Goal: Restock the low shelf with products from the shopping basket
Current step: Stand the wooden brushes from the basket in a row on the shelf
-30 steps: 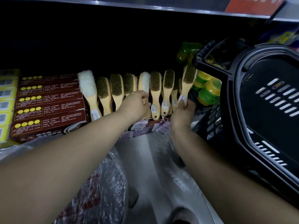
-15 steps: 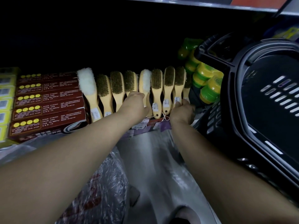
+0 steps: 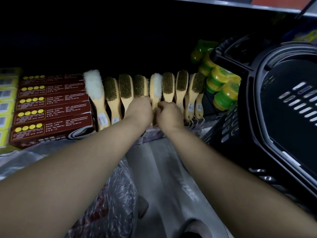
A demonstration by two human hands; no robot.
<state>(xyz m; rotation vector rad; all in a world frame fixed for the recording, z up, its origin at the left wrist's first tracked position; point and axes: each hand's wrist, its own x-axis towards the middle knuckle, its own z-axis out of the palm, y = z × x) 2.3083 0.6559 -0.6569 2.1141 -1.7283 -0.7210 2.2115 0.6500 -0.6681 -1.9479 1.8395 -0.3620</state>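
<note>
A row of wooden-handled brushes [image 3: 181, 86] stands on the low shelf [image 3: 159, 165], most with brown bristles and two with white wool heads. My left hand [image 3: 139, 111] and my right hand [image 3: 169, 115] meet at the middle of the row, knuckles touching. Their fingers curl round the handle of the middle wool brush [image 3: 156, 88] and the handles beside it; which finger holds which handle is hidden. The black shopping basket [image 3: 253, 103] stands tilted at the right, its visible inside showing no products.
Dark red boxes [image 3: 51, 109] are stacked left of the brushes, with yellow boxes [image 3: 6, 103] further left. Green-and-yellow tins [image 3: 223, 90] sit between the brushes and the basket. Plastic-wrapped goods [image 3: 106, 203] lie under my left forearm. A shelf board runs overhead.
My right hand set a bristle brush into the right end of the row, let it go and moved left to meet my left hand at the middle wool brush.
</note>
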